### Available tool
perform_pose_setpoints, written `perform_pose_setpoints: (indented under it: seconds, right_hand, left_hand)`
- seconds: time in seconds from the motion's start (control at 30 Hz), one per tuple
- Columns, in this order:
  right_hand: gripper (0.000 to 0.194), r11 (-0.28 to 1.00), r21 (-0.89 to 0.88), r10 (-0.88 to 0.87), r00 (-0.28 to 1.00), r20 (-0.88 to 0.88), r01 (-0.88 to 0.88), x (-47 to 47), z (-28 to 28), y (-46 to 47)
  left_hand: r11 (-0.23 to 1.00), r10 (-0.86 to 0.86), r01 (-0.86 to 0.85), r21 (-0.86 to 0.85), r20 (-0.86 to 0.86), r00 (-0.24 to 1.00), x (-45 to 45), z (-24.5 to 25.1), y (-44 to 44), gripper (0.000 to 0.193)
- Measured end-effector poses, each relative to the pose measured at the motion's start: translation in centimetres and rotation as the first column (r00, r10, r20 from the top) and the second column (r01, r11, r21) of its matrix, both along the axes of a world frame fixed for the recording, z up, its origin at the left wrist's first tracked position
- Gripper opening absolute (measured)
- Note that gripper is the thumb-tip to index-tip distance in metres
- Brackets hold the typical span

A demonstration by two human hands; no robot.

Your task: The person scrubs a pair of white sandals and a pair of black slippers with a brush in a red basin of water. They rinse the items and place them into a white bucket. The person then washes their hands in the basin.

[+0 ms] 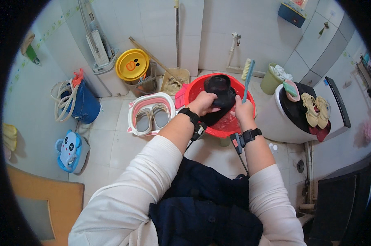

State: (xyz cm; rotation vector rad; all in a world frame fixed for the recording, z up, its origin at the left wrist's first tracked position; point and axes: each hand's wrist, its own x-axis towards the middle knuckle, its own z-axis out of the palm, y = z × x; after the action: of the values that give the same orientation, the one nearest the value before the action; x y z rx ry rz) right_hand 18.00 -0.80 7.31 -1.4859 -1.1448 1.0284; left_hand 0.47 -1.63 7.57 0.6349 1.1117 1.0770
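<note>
Over a red plastic basin (197, 83) with water in it, my left hand (205, 104) grips a black item (223, 98), perhaps a shoe or sandal; its exact kind is unclear. My right hand (244, 110) is closed around the handle of a blue scrubbing brush (248, 77), held upright with its pale bristles facing left. The right fingertips are near the black item's right edge. Another dark part lies lower in the basin, partly hidden by my left hand. Left of the basin, a pink and white tub (173, 106) holds a pair of shoes (151, 118) with grey insoles.
A washing machine (273, 129) at the right bears beige sandals (316, 112) and a pink soap dish (293, 93). A green bin (268, 83), a dustpan (176, 84) and a pink broom (181, 96) stand around the basin. Blue buckets (88, 106) are at the left.
</note>
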Motion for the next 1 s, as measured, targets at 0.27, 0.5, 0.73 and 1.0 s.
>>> perform_pose_setpoints:
  seconds: [0.27,0.5,0.73,1.0]
  right_hand:
    - [0.036,0.988,0.102,0.019,0.753,0.658,-0.114,3.2,-1.5,1.0]
    - [0.039,0.917,0.085,0.207,0.645,0.736,-0.391,1.6,-1.4,-0.3]
    - [0.042,0.91,-0.056,0.259,0.458,0.85,-0.411,0.4,-1.3,-0.9]
    - [0.048,0.939,-0.129,0.264,0.43,0.863,-0.319,0.2,0.1,-0.9]
  left_hand:
    - [0.972,0.22,-0.092,0.217,-0.7,0.679,-6.7,-6.0,3.2,0.035]
    - [0.934,0.355,-0.188,0.303,-0.834,0.423,-7.3,-3.5,2.1,0.04]
    - [0.918,0.39,-0.032,0.395,-0.885,0.254,-7.5,-3.1,0.3,0.046]
    - [0.949,0.156,0.248,0.196,-0.973,0.172,-7.1,-6.3,0.1,0.054]
